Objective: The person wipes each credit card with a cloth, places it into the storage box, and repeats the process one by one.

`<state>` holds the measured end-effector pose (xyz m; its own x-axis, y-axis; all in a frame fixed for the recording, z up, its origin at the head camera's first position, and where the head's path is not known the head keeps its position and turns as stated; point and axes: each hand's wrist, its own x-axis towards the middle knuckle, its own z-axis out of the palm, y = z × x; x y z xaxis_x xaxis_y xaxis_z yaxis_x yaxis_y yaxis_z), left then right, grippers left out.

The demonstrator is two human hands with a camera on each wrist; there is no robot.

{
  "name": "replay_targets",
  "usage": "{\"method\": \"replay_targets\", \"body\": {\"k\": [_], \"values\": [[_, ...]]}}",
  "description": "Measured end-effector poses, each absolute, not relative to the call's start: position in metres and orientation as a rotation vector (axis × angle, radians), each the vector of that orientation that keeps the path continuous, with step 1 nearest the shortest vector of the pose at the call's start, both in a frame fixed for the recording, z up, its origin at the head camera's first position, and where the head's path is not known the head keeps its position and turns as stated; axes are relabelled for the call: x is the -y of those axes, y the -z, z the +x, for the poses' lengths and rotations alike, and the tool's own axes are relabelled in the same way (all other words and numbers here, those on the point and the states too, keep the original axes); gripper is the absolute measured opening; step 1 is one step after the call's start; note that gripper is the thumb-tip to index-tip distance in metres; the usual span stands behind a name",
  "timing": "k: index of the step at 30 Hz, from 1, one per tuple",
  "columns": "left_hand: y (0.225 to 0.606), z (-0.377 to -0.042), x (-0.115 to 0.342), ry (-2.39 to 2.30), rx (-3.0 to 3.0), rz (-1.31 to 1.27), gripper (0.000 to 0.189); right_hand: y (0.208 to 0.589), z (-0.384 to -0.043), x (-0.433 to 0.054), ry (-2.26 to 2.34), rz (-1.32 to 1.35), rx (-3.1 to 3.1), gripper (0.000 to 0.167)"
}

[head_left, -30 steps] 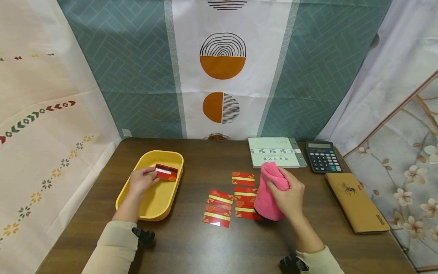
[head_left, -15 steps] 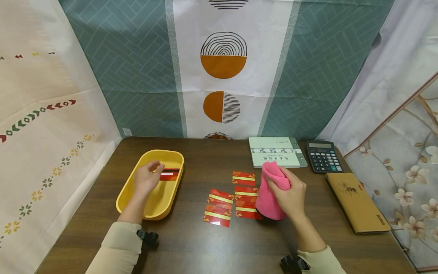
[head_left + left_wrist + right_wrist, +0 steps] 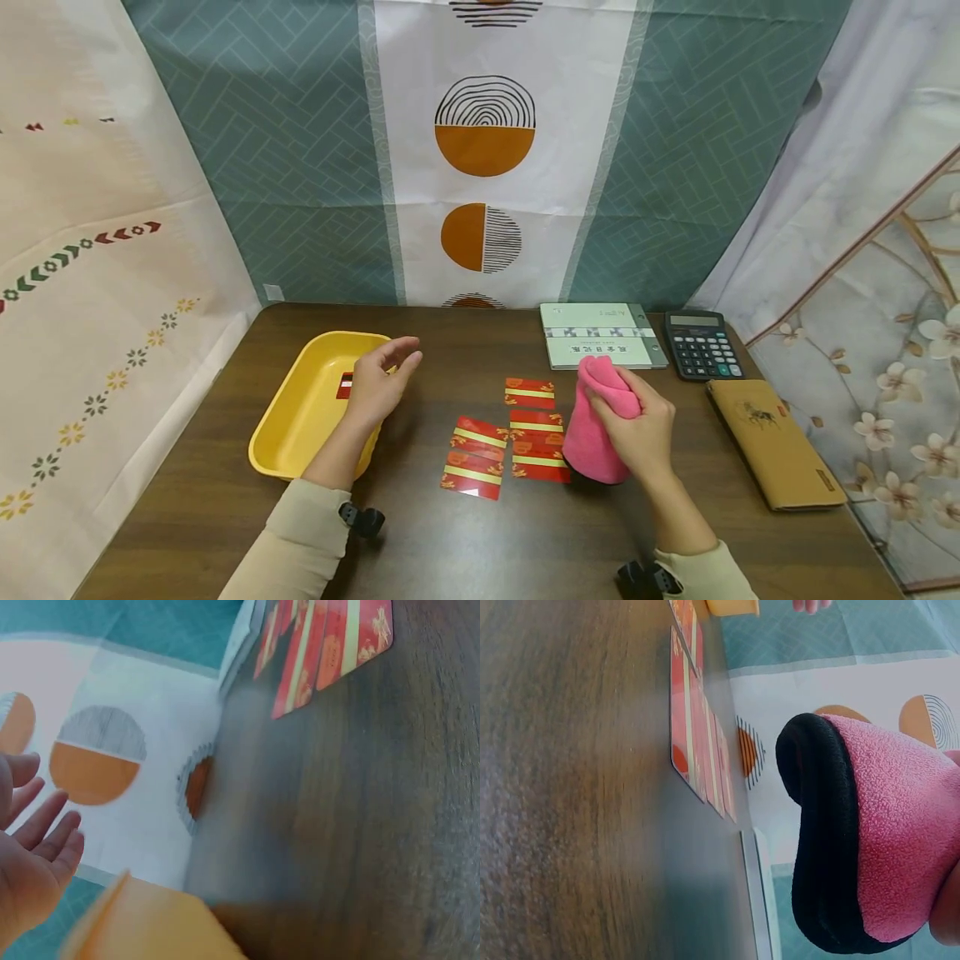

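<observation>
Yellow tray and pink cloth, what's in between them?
In the head view, five red cards lie on the table between the yellow tray and pink cloth; the left hand also pokes past the tray's edge.

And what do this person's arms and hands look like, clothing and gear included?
The left sleeve is pale cream and looks padded; the right sleeve, also pale cream, shows only near its cuff. A small black left wrist device and a similar black right wrist device sit by the cuffs. The left hand and right hand wear no gloves.
</observation>
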<state>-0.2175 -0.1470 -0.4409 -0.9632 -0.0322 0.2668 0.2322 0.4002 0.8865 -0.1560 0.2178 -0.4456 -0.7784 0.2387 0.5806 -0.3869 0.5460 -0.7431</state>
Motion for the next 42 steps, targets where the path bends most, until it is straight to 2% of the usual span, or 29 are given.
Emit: {"method": "replay_targets", "body": {"k": [8,19,24,29,33,35,42], "values": [[0.466,-0.230,0.148,1.476,2.528,0.091,0.034,0.448,-0.154,-0.220,-1.264,0.048,2.163,0.050],[0.461,-0.235,0.131,1.580,2.490,0.124,0.033,0.447,-0.153,-0.223,-1.298,0.036,2.182,0.051],[0.453,-0.231,0.127,1.459,2.538,0.017,0.034,0.449,-0.156,-0.226,-1.289,0.037,2.163,0.053],[0.446,-0.220,0.098,1.325,2.565,-0.296,0.032,0.435,-0.150,-0.221,-1.285,0.006,2.173,0.051],[0.458,-0.218,0.067,1.384,2.607,-0.506,0.032,0.419,-0.142,-0.214,-1.294,0.033,2.179,0.048],[0.468,-0.220,0.055,1.463,2.615,-0.540,0.031,0.416,-0.140,-0.213,-1.296,0.051,2.179,0.048],[0.497,-0.242,0.034,1.588,2.635,-0.511,0.036,0.442,-0.154,-0.227,-1.302,-0.023,2.226,0.053]]}}
